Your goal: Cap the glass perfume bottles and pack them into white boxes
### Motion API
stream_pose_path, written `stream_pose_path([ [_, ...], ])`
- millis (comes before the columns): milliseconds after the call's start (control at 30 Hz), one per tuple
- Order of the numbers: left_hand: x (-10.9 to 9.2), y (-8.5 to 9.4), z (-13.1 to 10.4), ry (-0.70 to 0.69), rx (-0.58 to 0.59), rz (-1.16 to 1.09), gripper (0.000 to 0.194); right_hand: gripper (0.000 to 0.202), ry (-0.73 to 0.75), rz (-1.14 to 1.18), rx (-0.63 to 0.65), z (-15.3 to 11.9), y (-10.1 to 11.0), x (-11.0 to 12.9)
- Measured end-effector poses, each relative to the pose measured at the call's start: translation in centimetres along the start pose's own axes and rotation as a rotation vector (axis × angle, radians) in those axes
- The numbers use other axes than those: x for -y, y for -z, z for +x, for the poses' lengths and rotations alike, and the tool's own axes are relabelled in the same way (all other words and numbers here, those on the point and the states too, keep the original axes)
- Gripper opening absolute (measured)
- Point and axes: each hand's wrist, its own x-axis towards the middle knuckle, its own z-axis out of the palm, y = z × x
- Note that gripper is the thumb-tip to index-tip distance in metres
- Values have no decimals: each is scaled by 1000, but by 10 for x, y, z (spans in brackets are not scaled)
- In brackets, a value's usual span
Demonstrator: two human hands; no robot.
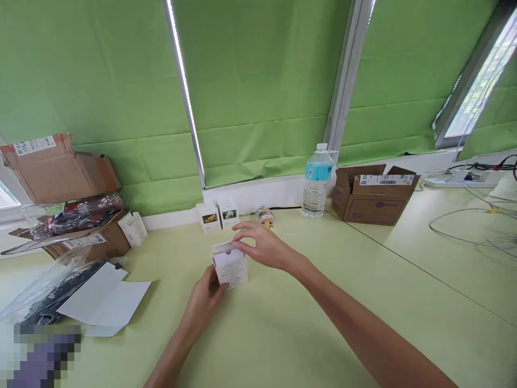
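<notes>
Steadying a small white printed cardboard box (pixel 231 274) was the left hand's (pixel 203 302) whole deal here: fingers along the left side, thumb across the lower front, a proper grasp and not just a touch. The box sat out on the pale green tabletop (pixel 291 334), roughly in front of the person, text side facing them. I'd guess the grip was that low so the top stayed free for the other hand and the light little thing didn't slide about.

Right hand (pixel 264 245) came over from the other side, thumb and index at the right end of the raised white paper flap (pixel 222 248). Honestly couldn't tell if they were pinching it or only touching; the rest of that hand hung loose above the table. Coming in from above probably let the fingertips reach the edge without squashing the walls.

Back near the wall stood a white carton with a yellow flower picture (pixel 210 218) and a white carton with a white flower picture (pixel 229 214), side by side, probably parked there to leave elbow room. Further right, a clear plastic bottle with a blue label (pixel 317 186) stood just beside an open brown cardboard box (pixel 371 207)
</notes>
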Motion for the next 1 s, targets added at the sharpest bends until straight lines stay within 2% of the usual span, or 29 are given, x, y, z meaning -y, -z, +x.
stream_pose_path([
  [133, 4, 2, 0, 36, -5, 2, 35, 22, -128, 35, -34, 2, 6, -37],
  [200, 5, 4, 0, 46, -32, 22, 36, 22, -303, 23, -95, -2, 10, -65],
  [300, 10, 8, 3, 63, -50, 56, 39, 24, -447, -23, -160, -12, 14, -109],
  [467, 24, 14, 15, 92, -87, 109, 44, 32, -623, -97, -239, -21, 6, -167],
  [600, 33, 15, 22, 90, -133, 140, 46, 40, -644, -123, -225, -7, -1, -199],
  [700, 37, 16, 23, 86, -140, 148, 47, 35, -622, -129, -186, 6, -1, -216],
  [867, 34, 14, 21, 81, -134, 160, 48, 29, -584, -99, -92, 20, -1, -235],
  [1000, 29, 11, 19, 89, -173, 156, 61, 24, -590, -78, -103, 22, -1, -246],
])
